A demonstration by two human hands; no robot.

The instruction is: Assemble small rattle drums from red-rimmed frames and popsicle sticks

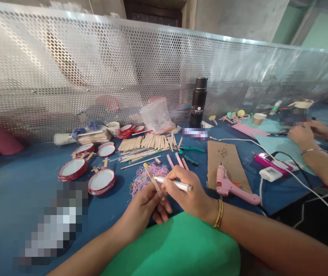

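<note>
A wooden craft stick (151, 177) with a yellow upper end is pinched in my left hand (148, 205), tilted up and to the left. My right hand (188, 191) grips a white marker pen (178, 183), whose tip meets the stick's edge. Both hands are closed and hover over the near side of the blue table, close to a heap of pastel rubber bands (143, 177). Several more craft sticks (156, 141) lie in a pile behind the bands. To the left stand stacks of red-rimmed white round pieces (102, 180), some with sticks attached.
A pink glue gun (227, 186) rests on cardboard (214, 161) at right, with white cables beyond. Teal-handled pliers (191, 153) lie mid-table near a black bottle (200, 101). A perforated metal screen (100, 69) borders the back. A co-worker's hands (302, 136) are at far right.
</note>
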